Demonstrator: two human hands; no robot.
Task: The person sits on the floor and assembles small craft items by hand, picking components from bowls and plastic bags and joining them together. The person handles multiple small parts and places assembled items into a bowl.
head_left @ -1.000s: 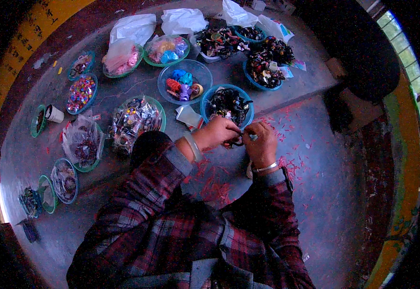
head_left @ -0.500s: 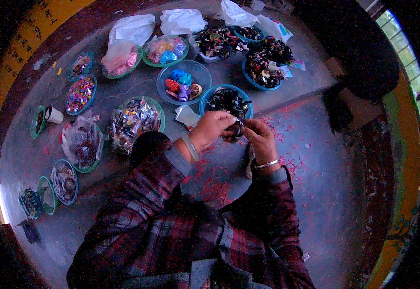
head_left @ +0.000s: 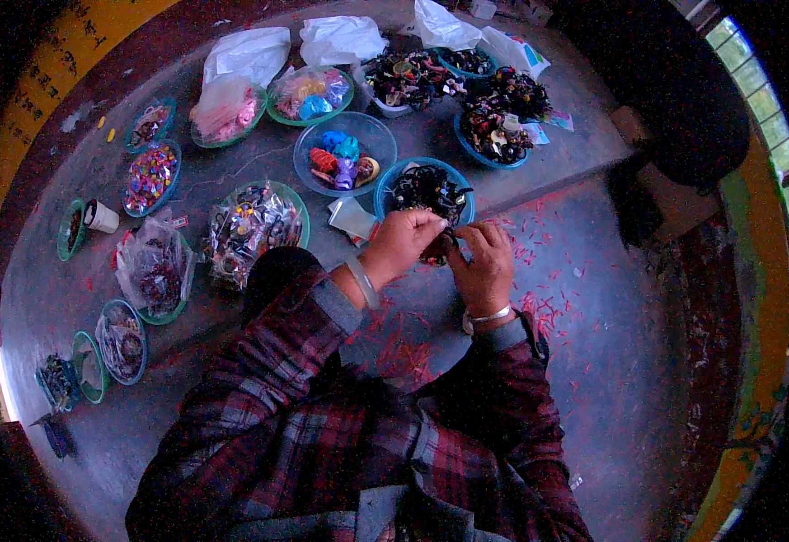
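Note:
My left hand (head_left: 402,244) is closed, thumb and fingers pinched at the near edge of a blue basin (head_left: 469,188). Facing it, my right hand (head_left: 485,267) also pinches, its fingertips close to the left ones. Between them is a small black band (head_left: 449,237), like a hair tie; its detail is lost in the dark. Tangled black bands (head_left: 423,187) with light bits fill the basin, partly hidden behind my hands. A pale packet (head_left: 352,219) lies left of the basin.
A clear bowl (head_left: 302,172) of colourful hair clips stands beyond my left hand. Further left are bowls of packaged trinkets (head_left: 259,233) and bright beads (head_left: 152,177). More dark bands (head_left: 500,126) fill containers at the back. Red scraps (head_left: 399,348) litter the floor around me.
My right hand has turned more upright and shifted slightly left, its fingers lifting. The left hand has moved a little. The dark loop between them shows less now.

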